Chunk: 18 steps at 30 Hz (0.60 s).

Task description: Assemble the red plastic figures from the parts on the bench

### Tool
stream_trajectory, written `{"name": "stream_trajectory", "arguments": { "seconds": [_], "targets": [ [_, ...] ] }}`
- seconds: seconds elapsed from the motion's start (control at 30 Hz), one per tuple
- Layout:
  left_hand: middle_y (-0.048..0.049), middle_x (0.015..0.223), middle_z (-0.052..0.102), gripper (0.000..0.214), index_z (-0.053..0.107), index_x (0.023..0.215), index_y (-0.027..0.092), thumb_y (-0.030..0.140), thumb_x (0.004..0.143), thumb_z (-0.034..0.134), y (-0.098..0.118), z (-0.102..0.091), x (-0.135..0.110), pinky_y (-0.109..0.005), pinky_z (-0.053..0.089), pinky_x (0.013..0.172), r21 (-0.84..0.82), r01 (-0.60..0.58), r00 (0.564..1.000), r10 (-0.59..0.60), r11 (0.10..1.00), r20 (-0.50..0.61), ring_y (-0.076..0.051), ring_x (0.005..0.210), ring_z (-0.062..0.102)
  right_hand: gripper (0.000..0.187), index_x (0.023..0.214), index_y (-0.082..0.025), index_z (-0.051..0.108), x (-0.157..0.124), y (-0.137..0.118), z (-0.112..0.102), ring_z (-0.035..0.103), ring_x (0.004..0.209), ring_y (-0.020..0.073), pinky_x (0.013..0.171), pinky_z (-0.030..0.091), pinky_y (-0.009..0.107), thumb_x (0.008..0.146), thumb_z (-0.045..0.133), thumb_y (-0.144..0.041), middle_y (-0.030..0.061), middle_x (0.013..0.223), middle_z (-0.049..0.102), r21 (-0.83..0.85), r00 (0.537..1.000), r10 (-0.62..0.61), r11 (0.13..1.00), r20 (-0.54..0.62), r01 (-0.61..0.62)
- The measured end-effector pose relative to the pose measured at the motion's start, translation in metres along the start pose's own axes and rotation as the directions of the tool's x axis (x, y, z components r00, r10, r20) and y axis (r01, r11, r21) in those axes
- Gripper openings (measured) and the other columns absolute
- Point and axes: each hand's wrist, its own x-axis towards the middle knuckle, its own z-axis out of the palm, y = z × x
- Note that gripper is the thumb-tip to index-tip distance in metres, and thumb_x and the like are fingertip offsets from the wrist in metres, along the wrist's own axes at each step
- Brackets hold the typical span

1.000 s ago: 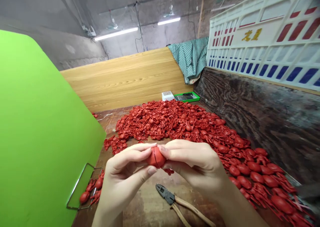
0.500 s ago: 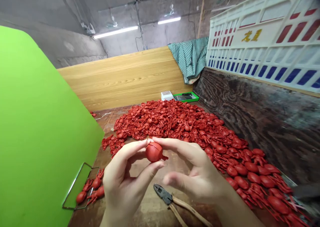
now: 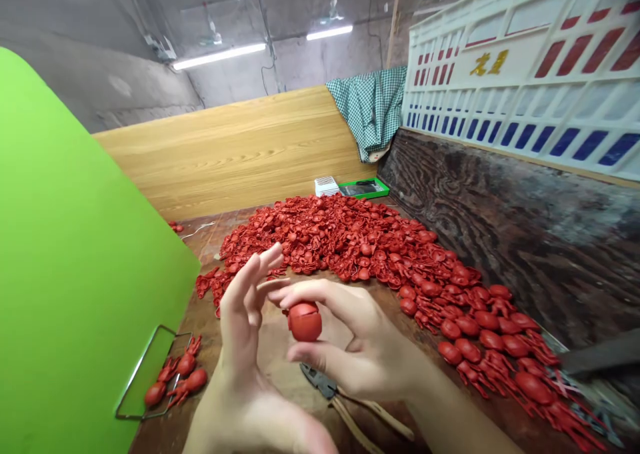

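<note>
My right hand [image 3: 360, 347] pinches a small red plastic ball-shaped piece [image 3: 304, 321] between thumb and forefinger, above the wooden table [image 3: 280, 337]. My left hand [image 3: 245, 334] is just left of it, fingers stretched up and apart, holding nothing, its fingertips close to the right forefinger. Behind the hands spreads a large heap of red plastic parts [image 3: 350, 237], running along the right side towards me.
Pliers [image 3: 345, 404] lie on the table under my right hand. A bright green board [image 3: 75, 274] stands at the left, with a wire-edged tray [image 3: 155, 374] holding a few red pieces [image 3: 177, 381]. A dark wooden wall [image 3: 500, 227], a wooden panel [image 3: 240, 154], a green tray [image 3: 363, 189] stand behind.
Both hands held the red piece one second ago. My left hand has let go and opened; the right hand alone now holds it, slightly lower. The view shifted a little.
</note>
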Motion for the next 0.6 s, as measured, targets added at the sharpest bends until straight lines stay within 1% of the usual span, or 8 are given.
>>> {"name": "stream_trajectory", "arguments": {
  "seconds": [0.03,0.1,0.17,0.27,0.33,0.43,0.5,0.6],
  "targets": [
    [-0.0169,0.169,0.046,0.143,0.043,0.163,0.039,0.064,0.037,0.106,0.0,0.001,0.0,-0.062,0.047,0.124,-0.041,0.035,0.999,-0.033,0.999,0.042,-0.049,0.156,0.043,0.038,0.13,-0.022,0.067,-0.001,0.001,0.001,0.073,0.127,0.0246,0.111,0.058,0.036,0.096,0.081,-0.028,0.0113,0.131,0.078,-0.021,0.999,-0.03,0.999,0.029,0.03],
    [-0.0184,0.172,0.042,0.145,0.035,0.168,0.039,0.064,0.042,0.104,-0.001,0.004,0.0,-0.064,0.045,0.126,-0.075,0.031,0.995,-0.023,0.997,0.101,-0.049,0.156,0.045,0.038,0.13,-0.021,0.066,-0.003,0.003,0.003,0.075,0.12,0.0247,0.105,0.06,0.034,0.097,0.081,-0.03,0.0118,0.127,0.079,-0.071,0.996,-0.059,0.995,0.062,0.063],
    [-0.0181,0.176,0.034,0.14,0.033,0.169,0.041,0.064,0.05,0.101,-0.004,0.007,0.0,-0.063,0.049,0.123,-0.1,0.04,0.995,-0.03,0.994,0.095,-0.048,0.152,0.051,0.037,0.13,-0.02,0.066,-0.004,0.005,0.004,0.076,0.111,0.0233,0.099,0.061,0.032,0.098,0.08,-0.031,0.0111,0.121,0.079,-0.117,0.994,-0.083,0.989,0.068,0.091],
    [-0.016,0.18,0.025,0.131,0.031,0.169,0.044,0.067,0.058,0.096,-0.004,0.01,0.001,-0.061,0.055,0.118,-0.152,0.091,0.992,-0.076,0.984,0.1,-0.046,0.148,0.057,0.036,0.131,-0.017,0.066,-0.003,0.008,0.004,0.074,0.112,0.0233,0.102,0.058,0.032,0.1,0.078,-0.032,0.0115,0.116,0.078,-0.143,0.986,-0.144,0.978,0.084,0.155],
    [-0.0154,0.18,0.028,0.132,0.032,0.17,0.044,0.067,0.057,0.097,-0.002,0.011,0.0,-0.061,0.055,0.119,-0.18,0.119,0.986,-0.094,0.977,0.14,-0.046,0.149,0.056,0.034,0.128,-0.016,0.067,-0.003,0.01,0.006,0.073,0.112,0.024,0.105,0.056,0.034,0.101,0.076,-0.036,0.0113,0.113,0.077,-0.142,0.981,-0.175,0.972,0.083,0.185],
    [-0.0181,0.173,0.042,0.136,0.038,0.169,0.036,0.07,0.051,0.098,0.002,0.012,-0.001,-0.063,0.052,0.121,-0.203,0.152,0.977,-0.116,0.967,0.179,-0.048,0.15,0.054,0.035,0.122,-0.019,0.068,-0.003,0.011,0.011,0.072,0.106,0.0235,0.101,0.056,0.034,0.102,0.073,-0.047,0.0084,0.106,0.076,-0.129,0.977,-0.205,0.969,0.055,0.21],
    [-0.02,0.167,0.051,0.135,0.045,0.167,0.03,0.074,0.049,0.096,0.002,0.012,0.0,-0.063,0.052,0.121,-0.202,0.166,0.975,-0.131,0.965,0.178,-0.049,0.149,0.055,0.031,0.119,-0.02,0.068,-0.003,0.012,0.014,0.071,0.101,0.0222,0.099,0.056,0.034,0.103,0.071,-0.046,0.007,0.103,0.076,-0.104,0.974,-0.224,0.968,0.036,0.226],
    [-0.0179,0.166,0.053,0.131,0.047,0.166,0.03,0.075,0.053,0.095,0.0,0.011,0.002,-0.06,0.053,0.121,-0.182,0.142,0.976,-0.108,0.973,0.187,-0.047,0.146,0.058,0.021,0.116,-0.021,0.066,-0.004,0.011,0.017,0.07,0.095,0.0213,0.095,0.057,0.033,0.102,0.07,-0.037,0.0054,0.098,0.075,-0.074,0.975,-0.223,0.972,0.018,0.224]
  ]
}}
